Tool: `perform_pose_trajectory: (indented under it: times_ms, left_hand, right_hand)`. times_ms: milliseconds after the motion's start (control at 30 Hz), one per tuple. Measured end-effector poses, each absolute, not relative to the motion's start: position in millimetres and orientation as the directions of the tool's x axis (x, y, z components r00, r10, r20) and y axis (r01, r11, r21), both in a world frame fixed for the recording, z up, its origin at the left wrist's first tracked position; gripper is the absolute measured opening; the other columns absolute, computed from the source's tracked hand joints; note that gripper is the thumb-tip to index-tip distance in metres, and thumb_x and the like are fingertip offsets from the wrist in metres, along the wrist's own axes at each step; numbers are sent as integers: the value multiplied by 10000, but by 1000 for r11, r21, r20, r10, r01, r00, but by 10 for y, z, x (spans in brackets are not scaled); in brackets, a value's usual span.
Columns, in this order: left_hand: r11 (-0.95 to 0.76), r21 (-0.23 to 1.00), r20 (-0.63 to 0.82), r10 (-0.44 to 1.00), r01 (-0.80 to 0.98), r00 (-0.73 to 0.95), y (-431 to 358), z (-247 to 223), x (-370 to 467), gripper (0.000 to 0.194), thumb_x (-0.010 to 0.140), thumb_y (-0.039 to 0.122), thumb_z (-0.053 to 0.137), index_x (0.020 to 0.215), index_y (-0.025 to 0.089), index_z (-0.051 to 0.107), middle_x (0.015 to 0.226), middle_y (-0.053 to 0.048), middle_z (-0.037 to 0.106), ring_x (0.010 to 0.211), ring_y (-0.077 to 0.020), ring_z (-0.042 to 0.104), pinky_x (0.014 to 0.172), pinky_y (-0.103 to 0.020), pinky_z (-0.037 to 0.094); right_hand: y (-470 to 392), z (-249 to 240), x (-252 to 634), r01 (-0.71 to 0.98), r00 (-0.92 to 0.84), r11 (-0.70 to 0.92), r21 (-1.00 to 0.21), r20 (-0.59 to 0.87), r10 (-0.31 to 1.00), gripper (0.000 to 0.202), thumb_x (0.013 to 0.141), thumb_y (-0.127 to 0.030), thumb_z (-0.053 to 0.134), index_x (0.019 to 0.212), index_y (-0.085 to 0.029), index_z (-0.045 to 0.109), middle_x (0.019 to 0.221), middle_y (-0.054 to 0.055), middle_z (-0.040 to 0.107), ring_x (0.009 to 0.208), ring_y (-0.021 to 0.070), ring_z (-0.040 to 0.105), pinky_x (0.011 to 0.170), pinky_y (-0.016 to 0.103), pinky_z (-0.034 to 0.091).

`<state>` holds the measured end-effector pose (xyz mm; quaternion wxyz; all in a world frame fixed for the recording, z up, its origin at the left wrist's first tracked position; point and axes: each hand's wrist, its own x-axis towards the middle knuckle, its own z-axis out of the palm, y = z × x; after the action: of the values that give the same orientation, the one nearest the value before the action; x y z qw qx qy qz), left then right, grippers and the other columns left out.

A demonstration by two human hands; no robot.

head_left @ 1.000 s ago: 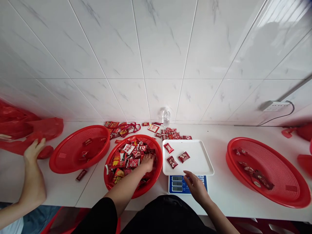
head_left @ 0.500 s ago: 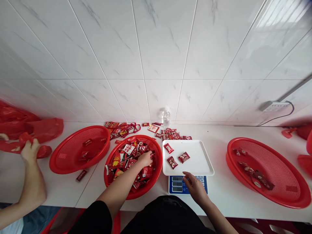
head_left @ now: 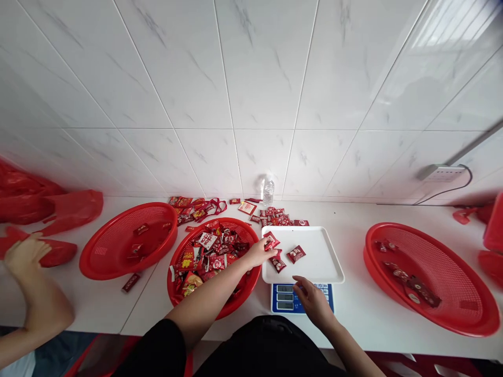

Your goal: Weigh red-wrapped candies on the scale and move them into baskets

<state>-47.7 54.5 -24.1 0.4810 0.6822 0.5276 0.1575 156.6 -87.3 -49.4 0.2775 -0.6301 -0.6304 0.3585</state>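
Note:
My left hand (head_left: 260, 254) reaches over the left edge of a white weighing tray (head_left: 318, 267), its fingers closed on a small red snack packet that they partly hide. Near those fingers lie one red packet (head_left: 271, 239) and a darker packet (head_left: 279, 264); another dark red packet (head_left: 296, 254) rests mid-tray. My right hand (head_left: 312, 298) hovers by the tray's front edge, holding nothing, fingers slightly apart, partly covering the blue keypad of the scale (head_left: 285, 297). Under my left forearm stands a red basket (head_left: 173, 285) full of mixed snack packets.
Red baskets stand at left (head_left: 94, 269) and right (head_left: 467, 324) with a few packets inside. A loose dark bar (head_left: 131, 283) lies on the table. Along the wall are packet piles (head_left: 275, 216) and a clear bottle (head_left: 268, 191). Another person's hand (head_left: 25, 256) handles red bags at far left.
My left hand has moved right, from inside the middle basket to the tray, carrying a red packet. My right hand has barely shifted. The other person's hand has moved left.

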Motion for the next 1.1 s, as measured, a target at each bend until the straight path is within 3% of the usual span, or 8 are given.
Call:
perform_pose_trajectory:
  times_ms: [133,233,333,433,533,733,933,1100]
  left_hand:
    - [-235,666,-162,881,708,444,618,-360,-211,491,800,404,531,1239,192,470,1309,-122,472,1226,-262,423,1006,-387,348]
    - [-245,549,-263,857,799,444,662,-436,-119,717,763,455,571,1376,192,308,1491,-157,168,1380,-348,96,1080,-503,198]
    - [-281,514,-354,792,811,498,638,-505,-60,800,715,488,622,1387,205,293,1520,-146,27,1379,-379,-14,1088,-535,149]
    - [-364,576,-274,757,731,593,571,-538,-25,736,716,461,638,1347,206,357,1516,-138,78,1388,-342,49,1101,-488,183]
    - [-383,649,-117,804,657,583,532,-487,-73,575,818,417,531,1331,212,371,1476,-114,235,1372,-269,191,1095,-430,251]
    - [-214,643,91,975,736,204,568,-419,-570,335,895,214,345,1221,218,421,1258,-66,501,1193,-176,453,1036,-342,354]
    - [-61,365,-176,975,929,134,464,-745,-1149,379,813,149,451,1190,197,448,1245,-88,515,1203,-208,446,1021,-356,344]
    - [-119,299,-296,932,947,211,338,-882,-1296,527,700,238,617,1208,189,483,1308,-115,495,1297,-283,337,1078,-401,240]
  right_hand:
    - [-901,-494,1626,594,-9,-73,-801,-98,995,391,862,-478,385,1112,-249,580,908,57,681,741,200,637,649,300,478]
    - [-927,-504,1660,593,7,-87,-800,-104,995,377,862,-472,392,1102,-256,585,893,46,680,725,191,632,647,297,477]
    - [-938,-532,1682,600,-1,-93,-794,-117,993,380,874,-465,371,1121,-255,570,903,48,672,716,188,625,647,304,475]
    - [-905,-587,1717,622,7,-104,-776,-127,992,388,877,-454,363,1139,-246,560,967,64,660,767,200,629,683,327,487]
    - [-802,-661,1772,689,34,-79,-721,-77,996,382,870,-409,391,1168,-238,558,1124,84,616,988,237,592,827,381,478]
    - [-446,-782,1787,823,48,-78,-563,-67,997,481,851,-377,451,1317,-260,437,1413,76,389,1325,282,297,1003,455,375]
    - [-238,-856,1660,833,-88,24,-553,-89,992,576,822,-394,506,1357,-215,389,1470,78,306,1377,287,168,1083,465,278]
    - [-339,-869,1645,820,-70,4,-572,-92,993,538,831,-396,488,1339,-235,412,1457,56,334,1374,283,183,1071,479,303]
